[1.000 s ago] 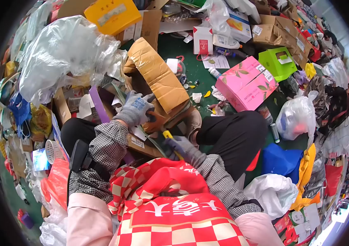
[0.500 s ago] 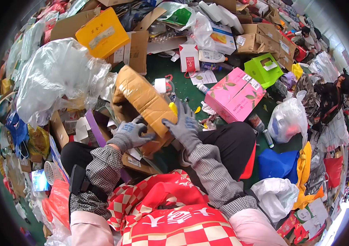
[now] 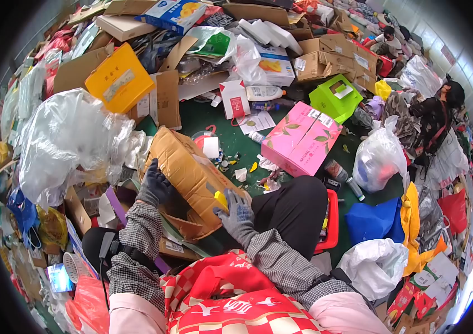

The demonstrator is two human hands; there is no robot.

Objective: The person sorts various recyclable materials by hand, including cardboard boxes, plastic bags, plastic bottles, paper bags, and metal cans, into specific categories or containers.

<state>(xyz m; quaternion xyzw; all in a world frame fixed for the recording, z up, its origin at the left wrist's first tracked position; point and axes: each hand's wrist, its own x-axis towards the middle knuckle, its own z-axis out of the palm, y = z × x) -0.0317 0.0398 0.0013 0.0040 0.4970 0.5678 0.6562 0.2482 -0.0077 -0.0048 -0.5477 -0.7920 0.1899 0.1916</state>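
Observation:
A brown cardboard box (image 3: 183, 172) with strips of clear tape stands tilted in front of my lap. My left hand (image 3: 156, 186), in a grey glove with a dark palm, is at its left side, fingers stretched out and apart. My right hand (image 3: 235, 214), gloved in grey with blue print, is at the box's lower right. Its fingers are closed around a small yellow object (image 3: 221, 199), mostly hidden, whose kind I cannot make out. Loose flaps show at the box's lower end.
A pink carton (image 3: 302, 139) and a green box (image 3: 336, 99) lie ahead right. A large clear plastic bag (image 3: 69, 145) bulges at left, near a yellow box (image 3: 119, 78). A red tray (image 3: 332, 220) is by my right knee. Other people sit far right.
The box has turned and come down, showing a broad taped side. My left hand has moved off its lower edge to the left, fingers spread. My right hand has shifted down and left.

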